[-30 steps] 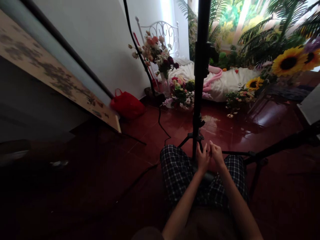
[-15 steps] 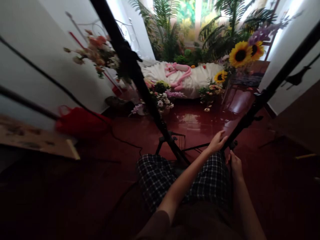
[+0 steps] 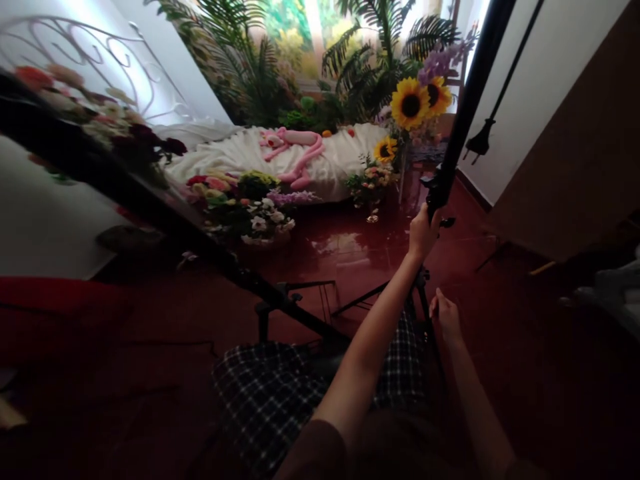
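A black stand with a tall pole (image 3: 467, 113), likely a light stand, rises on my right and leans up toward the top edge. My left hand (image 3: 424, 235) is closed around its pole, just under a black clamp joint (image 3: 437, 190) with a knob. Lower and to the right, my right hand (image 3: 446, 319) is held with curled fingers beside the stand's lower section (image 3: 425, 303). A small gap shows between that hand and the stand. Whether anything is in its fingers, I cannot make out.
A second black stand (image 3: 165, 220) crosses the left side diagonally. A plug (image 3: 480, 141) hangs from a cord at the right. Ahead are a white-draped bed (image 3: 340, 153) with a pink plush toy (image 3: 300, 140), sunflowers (image 3: 410, 103) and flower baskets (image 3: 265, 223). A red bag (image 3: 55, 313) lies left.
My left hand has moved up the pole and closed round it. The right-hand pole stands steeper. My right hand stays low beside the stand. The view has turned right.
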Demonstrator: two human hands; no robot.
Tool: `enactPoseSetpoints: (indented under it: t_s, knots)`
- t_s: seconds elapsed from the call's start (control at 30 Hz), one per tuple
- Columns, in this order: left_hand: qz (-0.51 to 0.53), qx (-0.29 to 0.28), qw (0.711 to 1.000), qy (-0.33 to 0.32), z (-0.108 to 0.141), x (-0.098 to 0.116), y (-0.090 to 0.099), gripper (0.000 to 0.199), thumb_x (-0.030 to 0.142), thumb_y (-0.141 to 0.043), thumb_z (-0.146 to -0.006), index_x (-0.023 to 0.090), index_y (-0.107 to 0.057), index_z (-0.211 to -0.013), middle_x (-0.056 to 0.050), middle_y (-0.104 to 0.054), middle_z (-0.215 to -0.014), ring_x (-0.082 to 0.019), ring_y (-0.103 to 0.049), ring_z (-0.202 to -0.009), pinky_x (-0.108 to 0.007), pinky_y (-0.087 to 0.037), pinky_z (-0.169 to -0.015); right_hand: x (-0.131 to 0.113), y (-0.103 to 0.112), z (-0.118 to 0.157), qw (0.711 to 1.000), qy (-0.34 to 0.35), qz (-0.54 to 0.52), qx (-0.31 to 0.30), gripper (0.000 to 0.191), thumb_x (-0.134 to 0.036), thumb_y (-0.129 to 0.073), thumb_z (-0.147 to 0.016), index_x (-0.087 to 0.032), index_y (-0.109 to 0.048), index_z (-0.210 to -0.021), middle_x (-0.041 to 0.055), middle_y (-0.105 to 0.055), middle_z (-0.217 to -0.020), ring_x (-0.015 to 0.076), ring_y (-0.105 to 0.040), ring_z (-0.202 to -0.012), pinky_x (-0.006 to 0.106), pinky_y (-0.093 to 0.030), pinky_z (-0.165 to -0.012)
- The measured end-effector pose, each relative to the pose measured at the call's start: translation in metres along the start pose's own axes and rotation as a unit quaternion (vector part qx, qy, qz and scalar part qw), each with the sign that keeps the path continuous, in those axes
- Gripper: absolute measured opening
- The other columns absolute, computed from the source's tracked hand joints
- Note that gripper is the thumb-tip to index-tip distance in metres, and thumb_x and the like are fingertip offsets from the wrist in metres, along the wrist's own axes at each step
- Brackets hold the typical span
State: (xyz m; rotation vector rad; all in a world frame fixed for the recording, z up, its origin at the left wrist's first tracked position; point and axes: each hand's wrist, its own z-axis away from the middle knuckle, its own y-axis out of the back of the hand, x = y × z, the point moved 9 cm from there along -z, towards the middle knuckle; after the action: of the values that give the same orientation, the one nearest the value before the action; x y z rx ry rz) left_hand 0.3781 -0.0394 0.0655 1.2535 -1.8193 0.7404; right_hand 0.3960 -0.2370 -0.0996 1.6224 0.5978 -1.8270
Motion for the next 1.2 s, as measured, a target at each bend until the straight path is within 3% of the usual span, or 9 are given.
enactPoseSetpoints:
  t_s: [0.1,0.2,0.3,0.37,0.5,0.67,0.8,0.97,1.2]
  knots:
    - [0.023,0.012,1.0,0.014,0.001,-0.003,0.001,0.018,0.04,-0.068,-0.086,0.025,-0.067,-0.096,-0.002,-0.065,-0.073,-0.017,-0.062,-0.066,-0.025,-0.042,-0.063,-0.04,0.0,-0.025,0.999,0.043,-0.014,0.011,0.061,-0.082,-0.046,-0.078,-0.025,-0.047,-0.057,-0.0009,-0.048,-0.045,0.0132,-0.042,-0.041,0.027,-0.034,-0.043]
    - [0.013,0.007,1.0,0.025,0.0,-0.006,-0.001,0.018,0.04,-0.068,-0.087,0.024,-0.067,-0.096,-0.001,-0.065,-0.072,-0.017,-0.062,-0.065,-0.025,-0.042,-0.063,-0.098,-0.001,-0.057,0.995,0.096,-0.019,0.028,0.061,-0.082,-0.048,-0.079,-0.022,-0.053,-0.068,-0.0014,-0.053,-0.05,0.0111,-0.045,-0.042,0.025,-0.034,-0.042]
    - [0.003,0.009,1.0,0.023,0.0,-0.007,0.0,0.016,0.036,-0.067,-0.088,0.023,-0.066,-0.097,-0.001,-0.065,-0.072,-0.016,-0.062,-0.064,-0.024,-0.041,-0.063,-0.143,-0.005,-0.086,0.997,0.081,-0.01,0.009,0.062,-0.076,-0.039,-0.089,-0.018,-0.056,-0.075,0.0,-0.056,-0.053,0.0083,-0.046,-0.041,0.023,-0.033,-0.043]
    - [-0.003,0.006,1.0,0.017,0.001,-0.007,0.0,0.016,0.036,-0.065,-0.089,0.022,-0.066,-0.097,-0.001,-0.066,-0.073,-0.015,-0.062,-0.065,-0.024,-0.041,-0.064,-0.158,-0.003,-0.098,0.999,0.038,-0.012,0.004,0.064,-0.072,-0.031,-0.095,-0.017,-0.053,-0.07,-0.0003,-0.052,-0.049,0.0059,-0.043,-0.038,0.023,-0.029,-0.043]
    - [-0.038,-0.021,0.999,0.017,0.002,-0.007,-0.004,0.02,0.038,-0.059,-0.093,0.021,-0.065,-0.101,-0.001,-0.067,-0.074,-0.014,-0.062,-0.065,-0.024,-0.041,-0.065,-0.162,0.004,-0.106,0.998,-0.055,0.012,-0.018,0.059,-0.063,-0.04,-0.098,-0.017,-0.05,-0.063,-0.0021,-0.045,-0.043,0.0044,-0.036,-0.034,0.021,-0.024,-0.04]
    - [-0.078,-0.035,0.996,0.013,0.003,-0.003,-0.006,0.029,0.043,-0.052,-0.097,0.019,-0.064,-0.107,-0.004,-0.07,-0.079,-0.015,-0.063,-0.068,-0.025,-0.043,-0.066,-0.158,0.006,-0.114,0.99,-0.107,0.047,-0.079,0.047,-0.047,-0.052,-0.097,-0.018,-0.049,-0.06,-0.003,-0.043,-0.046,0.0044,-0.033,-0.035,0.018,-0.021,-0.036]
    - [-0.085,-0.035,0.996,0.01,0.002,-0.004,-0.005,0.03,0.043,-0.052,-0.097,0.019,-0.065,-0.108,-0.005,-0.069,-0.078,-0.015,-0.064,-0.068,-0.026,-0.043,-0.066,-0.159,0.002,-0.122,0.986,-0.104,0.023,-0.131,0.042,-0.044,-0.054,-0.095,-0.018,-0.049,-0.062,-0.0038,-0.04,-0.049,0.0047,-0.029,-0.038,0.018,-0.023,-0.037]
    - [-0.079,-0.037,0.996,0.004,0.002,-0.005,-0.006,0.029,0.044,-0.05,-0.097,0.021,-0.064,-0.108,-0.004,-0.069,-0.08,-0.016,-0.065,-0.071,-0.026,-0.045,-0.067,-0.158,-0.006,-0.123,0.978,-0.097,-0.027,-0.18,0.029,-0.031,-0.052,-0.095,-0.017,-0.053,-0.069,-0.0013,-0.049,-0.057,0.0052,-0.03,-0.042,0.019,-0.029,-0.041]
    - [-0.082,-0.037,0.996,0.001,0.001,-0.005,-0.006,0.03,0.042,-0.05,-0.098,0.02,-0.064,-0.111,-0.006,-0.071,-0.086,-0.017,-0.067,-0.077,-0.028,-0.047,-0.073,-0.156,-0.005,-0.128,0.968,-0.039,-0.044,-0.243,0.016,-0.033,-0.059,-0.089,-0.021,-0.061,-0.079,0.0005,-0.06,-0.074,0.0083,-0.039,-0.051,0.023,-0.04,-0.05]
